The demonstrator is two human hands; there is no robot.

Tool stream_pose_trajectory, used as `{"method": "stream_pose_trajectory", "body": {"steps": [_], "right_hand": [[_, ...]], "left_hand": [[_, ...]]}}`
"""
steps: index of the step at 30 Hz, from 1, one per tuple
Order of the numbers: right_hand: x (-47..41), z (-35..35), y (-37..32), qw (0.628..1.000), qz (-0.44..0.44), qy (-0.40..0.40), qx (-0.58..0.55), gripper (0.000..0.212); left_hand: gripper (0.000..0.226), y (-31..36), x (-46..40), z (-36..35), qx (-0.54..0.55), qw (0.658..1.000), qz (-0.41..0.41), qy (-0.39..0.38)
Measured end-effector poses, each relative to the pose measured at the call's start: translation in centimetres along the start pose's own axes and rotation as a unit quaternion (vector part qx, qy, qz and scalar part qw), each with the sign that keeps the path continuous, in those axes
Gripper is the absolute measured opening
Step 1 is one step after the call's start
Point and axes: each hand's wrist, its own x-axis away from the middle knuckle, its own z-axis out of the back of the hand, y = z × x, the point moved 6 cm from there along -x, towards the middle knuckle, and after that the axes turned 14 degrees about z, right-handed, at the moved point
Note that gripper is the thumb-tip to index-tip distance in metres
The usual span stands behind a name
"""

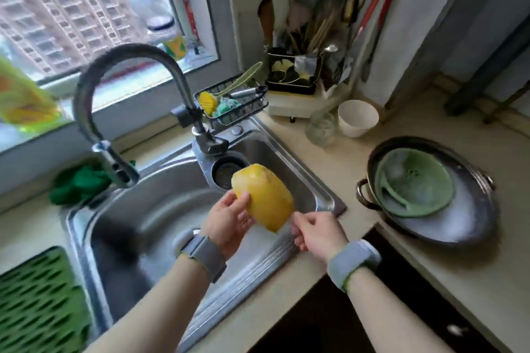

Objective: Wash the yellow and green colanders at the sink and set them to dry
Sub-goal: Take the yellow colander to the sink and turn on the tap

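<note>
Beige tabletop (329, 163) wraps a steel sink (160, 209) under a window (86, 8). Left hand (229, 223): fingers (242, 198) closed on the upper end of the yellow colander (263, 198), held bottom-up over the sink's right half. Right hand (318, 233): fingers (298, 219) pinched at its lower edge. Colanders, count two: the green colander (414, 182) lies inside a dark pan (464, 226) on the tabletop, right of the sink, well apart. One faucet (120, 89) arches over the left basin. One green drying mat (40, 301) lies at the left; basin open below the hands.
</note>
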Motion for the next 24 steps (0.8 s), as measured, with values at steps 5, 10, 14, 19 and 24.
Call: {"method": "stream_pose_trajectory", "body": {"steps": [5, 10, 14, 19, 24], "right_hand": [[-2.2, -7.0, -3.4, 0.999, 0.042, 0.002, -0.013, 0.033], [-6.1, -13.4, -6.7, 0.994, 0.090, -0.026, 0.056, 0.033], [-10.6, -16.5, -9.8, 0.989, 0.095, -0.022, 0.113, 0.064], [-15.9, -18.6, -11.5, 0.988, 0.077, 0.005, 0.134, 0.070], [-18.2, -18.8, -11.4, 0.978, 0.050, -0.014, 0.202, 0.047]], "left_hand": [[0.009, 0.9, 1.2, 9.5, -0.014, 0.995, -0.002, 0.094], [0.011, 2.3, 2.0, 16.5, 0.010, 0.984, -0.011, 0.180], [0.011, 3.3, 2.2, 19.4, 0.050, 0.978, -0.021, 0.201], [0.013, 3.8, 1.6, 21.1, 0.097, 0.970, -0.036, 0.221], [0.018, 4.3, 0.6, 21.1, 0.117, 0.965, -0.038, 0.231]]}}
